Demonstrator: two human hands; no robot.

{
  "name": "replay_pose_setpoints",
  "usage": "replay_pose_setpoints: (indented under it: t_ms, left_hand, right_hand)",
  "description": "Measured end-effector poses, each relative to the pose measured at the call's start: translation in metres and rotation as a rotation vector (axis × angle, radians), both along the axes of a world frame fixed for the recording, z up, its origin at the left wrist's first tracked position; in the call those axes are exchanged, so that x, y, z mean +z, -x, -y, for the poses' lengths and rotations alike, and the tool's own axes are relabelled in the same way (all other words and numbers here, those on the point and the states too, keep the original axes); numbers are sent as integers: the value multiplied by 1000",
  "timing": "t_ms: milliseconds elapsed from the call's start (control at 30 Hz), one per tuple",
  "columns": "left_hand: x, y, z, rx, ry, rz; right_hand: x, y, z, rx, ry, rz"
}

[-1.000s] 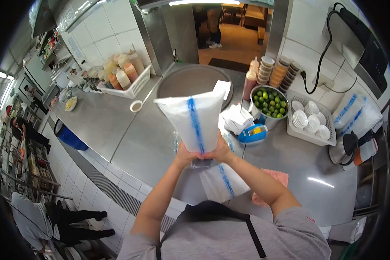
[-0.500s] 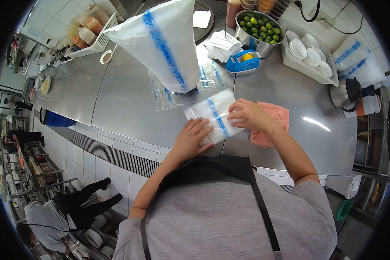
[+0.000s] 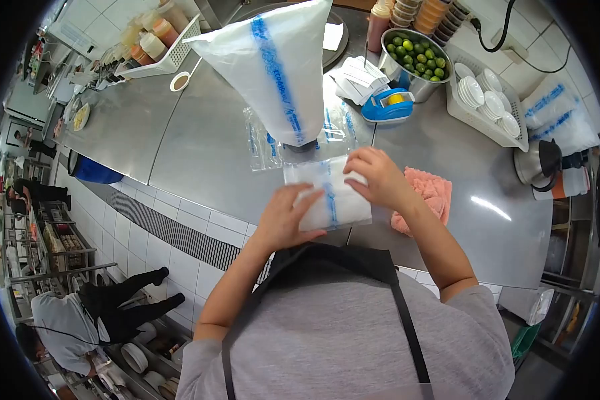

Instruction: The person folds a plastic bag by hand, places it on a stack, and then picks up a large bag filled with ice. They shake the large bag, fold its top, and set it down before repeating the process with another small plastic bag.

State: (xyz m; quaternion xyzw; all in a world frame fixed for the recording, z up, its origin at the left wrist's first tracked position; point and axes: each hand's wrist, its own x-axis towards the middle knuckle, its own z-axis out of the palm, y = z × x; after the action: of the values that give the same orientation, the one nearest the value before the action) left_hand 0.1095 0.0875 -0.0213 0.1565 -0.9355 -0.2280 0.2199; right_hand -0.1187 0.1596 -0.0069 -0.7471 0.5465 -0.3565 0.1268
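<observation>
A flat, folded stack of clear plastic bags (image 3: 340,208) with a blue printed stripe lies on the steel counter in front of me. Over its left side is my left hand (image 3: 288,217), slightly blurred, its fingers and thumb spread apart. My right hand (image 3: 378,179) is at the upper right edge of the stack, with bent fingers closed on that edge; the fingertips are partly hidden. Just beyond the stack stands a tall white plastic bag (image 3: 280,73) with blue print, upside down over a dark base. More clear printed bags (image 3: 263,143) lie flat beneath it.
Right of my right hand lies a pink cloth (image 3: 428,190). Further back are a blue tape dispenser (image 3: 387,107), paper slips (image 3: 359,79), a metal pot of limes (image 3: 417,59) and a basket of white dishes (image 3: 487,127). A small sauce cup (image 3: 179,82) stands left.
The stack of bags has turned clockwise and lies squarer to me. Both hands have moved with it, the left lifting its fingers a little. The whole view has shifted slightly.
</observation>
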Motion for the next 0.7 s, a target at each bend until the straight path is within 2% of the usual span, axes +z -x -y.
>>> replay_pose_setpoints:
  t_ms: [33,67,100,167,200,333,400,433,467,500,533,567,633,667,700]
  left_hand:
    - [-7,-4,1,-108,32,100]
    - [-19,-9,2,-106,35,98]
    - [-29,-14,2,-120,1,139]
    - [-34,-21,4,-140,-37,182]
    - [-29,-20,6,-163,-21,212]
    - [-10,-14,13,-241,-86,215]
    - [-12,-14,15,-213,-57,156]
    - [-13,-14,16,-184,-37,97]
    - [-12,-15,17,-184,-36,98]
    - [-8,-16,19,-53,-340,65]
    - [-6,-16,21,81,-645,33]
    - [-3,-11,22,76,-653,37]
    - [3,6,29,361,-1144,-220]
    - [1,11,34,361,-1146,-223]
    - [-2,15,39,451,-943,-169]
  right_hand:
    - [2,0,-3,-24,20,-94]
    - [-7,1,-11,97,-171,-30]
    - [-10,0,-18,98,-170,-30]
    - [-16,-6,-32,246,-239,-325]
    - [-23,-9,-36,177,-144,-305]
    - [-40,-19,-36,120,-122,-460]
    - [-37,-20,-29,91,-272,-215]
    - [-33,-18,-27,91,-270,-217]
    - [-24,-16,-25,-1,-400,215]
    - [-17,-15,-22,-99,-521,655]
    - [-14,-8,-19,-85,-477,873]
    - [-4,-8,-17,-93,-483,876]
    - [25,-9,-13,-437,-6,583]
    - [33,-2,-20,-436,-7,580]
    - [40,12,-36,-477,-126,301]
